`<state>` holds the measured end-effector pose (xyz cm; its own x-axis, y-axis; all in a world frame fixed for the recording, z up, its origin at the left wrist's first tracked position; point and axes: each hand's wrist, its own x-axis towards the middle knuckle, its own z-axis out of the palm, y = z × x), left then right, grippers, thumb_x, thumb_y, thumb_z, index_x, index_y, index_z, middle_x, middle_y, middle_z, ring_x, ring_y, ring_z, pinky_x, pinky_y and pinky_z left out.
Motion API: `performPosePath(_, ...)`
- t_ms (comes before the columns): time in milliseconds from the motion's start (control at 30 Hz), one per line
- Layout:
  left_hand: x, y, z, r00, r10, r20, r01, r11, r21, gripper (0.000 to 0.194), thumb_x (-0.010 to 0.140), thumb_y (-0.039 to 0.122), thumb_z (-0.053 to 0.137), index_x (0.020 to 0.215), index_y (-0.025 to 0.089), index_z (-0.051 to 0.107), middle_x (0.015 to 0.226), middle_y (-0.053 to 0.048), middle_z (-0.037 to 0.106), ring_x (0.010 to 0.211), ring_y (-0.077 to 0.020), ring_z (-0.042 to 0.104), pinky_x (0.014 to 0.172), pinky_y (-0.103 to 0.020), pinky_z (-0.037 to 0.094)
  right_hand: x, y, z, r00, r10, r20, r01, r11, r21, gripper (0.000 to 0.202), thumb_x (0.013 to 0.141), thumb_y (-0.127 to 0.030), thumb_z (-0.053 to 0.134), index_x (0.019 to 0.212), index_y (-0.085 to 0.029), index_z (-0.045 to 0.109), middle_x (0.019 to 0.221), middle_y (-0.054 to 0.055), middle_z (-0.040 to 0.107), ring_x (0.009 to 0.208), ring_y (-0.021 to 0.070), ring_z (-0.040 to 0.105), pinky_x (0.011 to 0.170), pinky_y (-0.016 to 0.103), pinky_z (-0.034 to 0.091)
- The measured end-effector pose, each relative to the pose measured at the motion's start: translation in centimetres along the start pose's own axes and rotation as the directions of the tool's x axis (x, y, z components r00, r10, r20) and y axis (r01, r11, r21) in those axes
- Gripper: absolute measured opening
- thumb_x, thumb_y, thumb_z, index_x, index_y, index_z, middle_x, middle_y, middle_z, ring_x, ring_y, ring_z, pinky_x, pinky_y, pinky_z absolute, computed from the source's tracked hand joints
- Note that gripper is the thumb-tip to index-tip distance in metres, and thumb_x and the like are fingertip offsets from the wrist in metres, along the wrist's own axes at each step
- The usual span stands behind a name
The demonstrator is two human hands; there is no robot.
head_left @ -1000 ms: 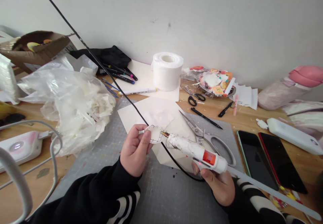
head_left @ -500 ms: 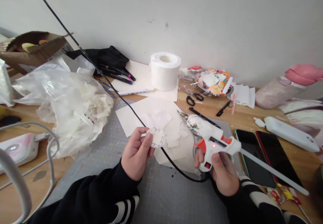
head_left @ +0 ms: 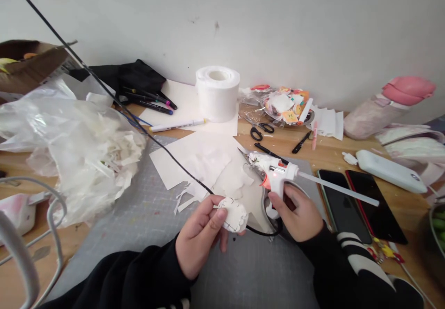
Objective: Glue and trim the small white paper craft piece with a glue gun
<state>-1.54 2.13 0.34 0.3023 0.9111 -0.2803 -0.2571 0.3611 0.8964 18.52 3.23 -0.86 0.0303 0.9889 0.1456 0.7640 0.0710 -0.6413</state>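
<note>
My left hand point(head_left: 200, 239) pinches a small white paper cutout point(head_left: 235, 216) with a scalloped edge and dark pen lines, held between thumb and fingers. Farther right, my right hand point(head_left: 301, 214) grips the handle of a white hot glue gun point(head_left: 277, 175), whose nozzle points left and away. A long translucent glue stick point(head_left: 339, 188) juts from its rear. Under the gun lies a grey metal-looking piece, partly hidden. Torn white paper scraps point(head_left: 232, 179) lie beyond my left hand, over larger white sheets point(head_left: 167, 163).
A black cable point(head_left: 174, 157) crosses the grey cutting mat point(head_left: 146, 225). A white tissue roll point(head_left: 218, 95), black-handled scissors point(head_left: 260, 131) and pens lie behind. Two phones point(head_left: 342, 204), a power bank point(head_left: 391, 170) and a pink-lidded bottle point(head_left: 408, 91) are at right. A plastic bag point(head_left: 93, 151) fills the left.
The glue gun has moved away from me and leftward, and my right hand sits higher on its handle. My left hand has shifted right and nearer me with the cutout. The view has turned slightly.
</note>
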Motion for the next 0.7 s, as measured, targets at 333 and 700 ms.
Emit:
performPosePath(333,-0.2,0.0,0.3,0.999,-0.027,-0.029,0.029,0.999,0.039,0.029,0.075,0.044,0.053,0.067,0.017,0.049,0.048,0.001,0.059,0.035,-0.0074,0.043,0.038,-0.019,0.031,-0.1,0.3,-0.3,0.999,0.012,0.040,-0.001,0.962,-0.272,0.040,0.085,-0.047,0.033,0.062,-0.020,0.051,0.060,0.002,0.054,0.057,0.0149,0.049,0.052,0.027,0.032)
performPosePath(700,-0.3,-0.2,0.3,1.000,-0.013,0.017,0.012,1.000,0.017,0.028,0.077,0.042,0.053,0.068,0.016,0.049,0.051,0.000,0.061,0.037,-0.0069,0.045,0.039,-0.018,0.035,-0.1,-0.4,-0.8,0.992,-0.027,-0.123,-0.001,0.974,-0.227,0.028,0.080,-0.041,0.046,0.067,-0.018,0.055,0.062,0.002,0.054,0.056,0.0133,0.048,0.055,0.026,0.035)
